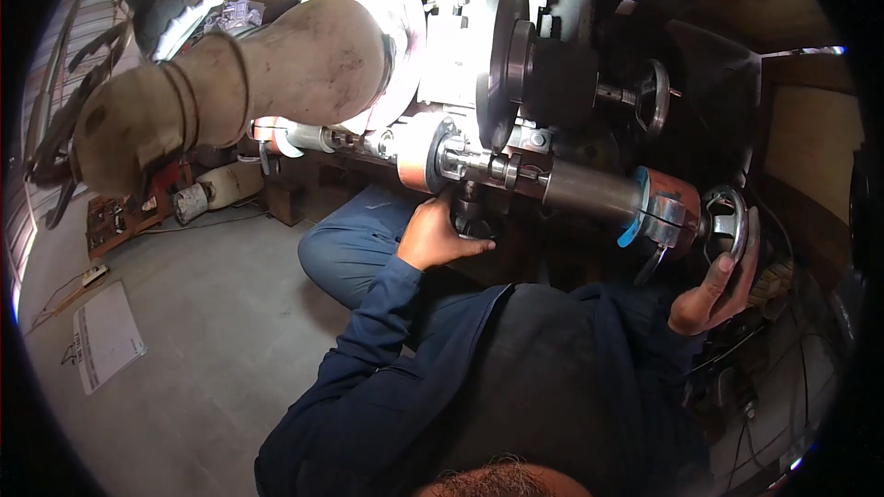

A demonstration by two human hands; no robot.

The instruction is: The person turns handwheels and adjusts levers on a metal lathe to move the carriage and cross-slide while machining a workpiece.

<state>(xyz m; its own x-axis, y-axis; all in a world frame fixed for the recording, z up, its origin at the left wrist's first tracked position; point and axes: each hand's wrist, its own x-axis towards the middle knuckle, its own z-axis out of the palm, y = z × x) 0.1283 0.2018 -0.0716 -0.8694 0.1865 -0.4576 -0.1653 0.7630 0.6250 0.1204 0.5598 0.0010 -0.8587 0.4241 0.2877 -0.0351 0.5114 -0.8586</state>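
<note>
Grey floor (216, 331) below; steel handwheel (726, 222) against right grip (715, 293).

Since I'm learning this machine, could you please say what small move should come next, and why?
Perhaps a slight turn of the silver handwheel by the right hand, since that hand is at its rim; which way to turn, the picture cannot tell.

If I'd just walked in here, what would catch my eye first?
Probably the big, smudged beige bulging form at upper left, beside a bright white glare. Next, the large round metal disc standing on edge at top centre. Then, at lower right, the person's right hand against a shiny handwheel.
</note>
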